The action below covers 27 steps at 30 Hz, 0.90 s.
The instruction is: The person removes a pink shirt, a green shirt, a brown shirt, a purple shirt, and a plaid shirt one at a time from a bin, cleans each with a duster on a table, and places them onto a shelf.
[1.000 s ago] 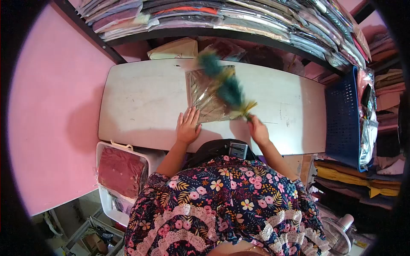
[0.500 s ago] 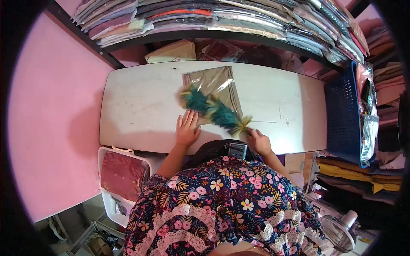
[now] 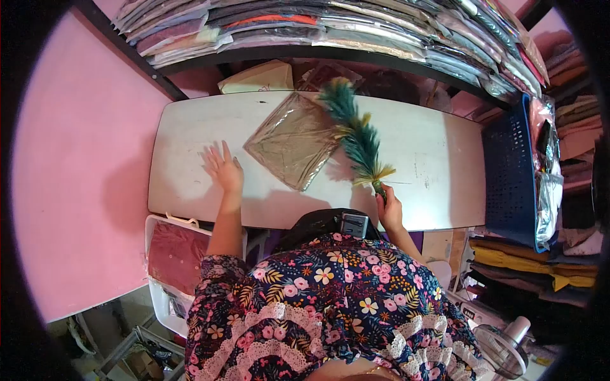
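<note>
My right hand [image 3: 390, 206] is wrapped round the handle of a green and yellow feather duster [image 3: 360, 136], which slants up and away to the left. Beside the feathers lies a folded brownish garment in a clear plastic bag [image 3: 289, 143], turned cornerwise on the white table [image 3: 432, 152]. The duster's feathers overlap the bag's right corner in view. To the left of the bag, my left hand [image 3: 225, 170] is apart from it with fingers spread, holding nothing.
Bagged clothes [image 3: 267, 32] fill the shelf above the table's back. A blue basket [image 3: 508, 171] stands at the right end. At lower left, a white bin [image 3: 155, 270] holds a bagged maroon garment [image 3: 178, 257]. A fan [image 3: 505, 349] sits at lower right.
The duster has swung up and right, off the middle of the bag. The bagged garment has turned cornerwise and shifted left. My left hand has moved left, fingers spreading.
</note>
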Available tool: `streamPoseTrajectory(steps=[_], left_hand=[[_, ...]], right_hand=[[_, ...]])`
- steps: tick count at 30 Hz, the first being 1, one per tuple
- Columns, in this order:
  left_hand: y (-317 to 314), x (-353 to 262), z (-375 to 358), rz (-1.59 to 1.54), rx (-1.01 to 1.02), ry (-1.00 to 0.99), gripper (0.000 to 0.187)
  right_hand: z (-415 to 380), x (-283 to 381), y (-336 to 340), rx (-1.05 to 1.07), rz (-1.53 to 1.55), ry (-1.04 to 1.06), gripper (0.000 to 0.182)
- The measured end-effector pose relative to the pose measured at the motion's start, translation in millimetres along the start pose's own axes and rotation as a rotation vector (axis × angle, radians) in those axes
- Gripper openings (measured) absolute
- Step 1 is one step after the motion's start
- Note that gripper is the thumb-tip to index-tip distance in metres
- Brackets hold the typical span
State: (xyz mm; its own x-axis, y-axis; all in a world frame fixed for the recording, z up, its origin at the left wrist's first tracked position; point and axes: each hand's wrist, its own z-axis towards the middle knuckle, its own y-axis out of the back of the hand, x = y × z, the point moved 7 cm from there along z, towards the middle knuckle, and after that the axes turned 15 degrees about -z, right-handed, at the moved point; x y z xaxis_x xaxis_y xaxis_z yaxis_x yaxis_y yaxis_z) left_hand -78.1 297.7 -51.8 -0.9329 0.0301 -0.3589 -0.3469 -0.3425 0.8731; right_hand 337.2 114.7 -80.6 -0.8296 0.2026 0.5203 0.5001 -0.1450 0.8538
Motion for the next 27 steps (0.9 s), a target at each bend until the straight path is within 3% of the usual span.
streamPoseTrajectory(steps=[2, 6, 8, 11, 13, 16, 17, 19, 23, 27], left_hand=[[22, -4, 2, -0.072, -0.088, 0.031, 0.053], [-3, -63, -45, -0.492, 0.096, -0.435, 0.042], [-37, -89, -88, -0.532, 0.406, -0.484, 0.037], [-25, -126, -111, -0.507, 0.382, -0.541, 0.035], [-28, -123, -108, -0.456, 0.333, -0.489, 0.03], [-25, -105, -100, -0.438, 0.262, -0.528, 0.025], [-22, -94, -99, -0.434, 0.22, -0.56, 0.024], [-12, -69, -96, -0.363, 0.186, -0.523, 0.023], [11, -24, -88, -0.335, 0.014, -0.252, 0.027], [18, 12, -93, -0.432, -0.156, 0.024, 0.041]], right_hand=[[-2, 8, -8, -0.016, 0.084, 0.036, 0.03], [5, 31, -22, 0.172, -0.095, 0.269, 0.03], [18, 15, -30, 0.164, -0.189, 0.126, 0.03], [43, 2, -25, 0.007, -0.095, -0.035, 0.029], [47, 8, -24, 0.044, -0.019, -0.075, 0.029], [37, 46, -24, 0.144, -0.042, 0.343, 0.031], [39, 48, -23, 0.148, -0.041, 0.356, 0.031], [38, 51, -36, 0.272, -0.238, 0.385, 0.03], [65, 28, -37, 0.117, -0.039, 0.012, 0.028], [63, 50, -38, 0.133, 0.091, 0.164, 0.029]])
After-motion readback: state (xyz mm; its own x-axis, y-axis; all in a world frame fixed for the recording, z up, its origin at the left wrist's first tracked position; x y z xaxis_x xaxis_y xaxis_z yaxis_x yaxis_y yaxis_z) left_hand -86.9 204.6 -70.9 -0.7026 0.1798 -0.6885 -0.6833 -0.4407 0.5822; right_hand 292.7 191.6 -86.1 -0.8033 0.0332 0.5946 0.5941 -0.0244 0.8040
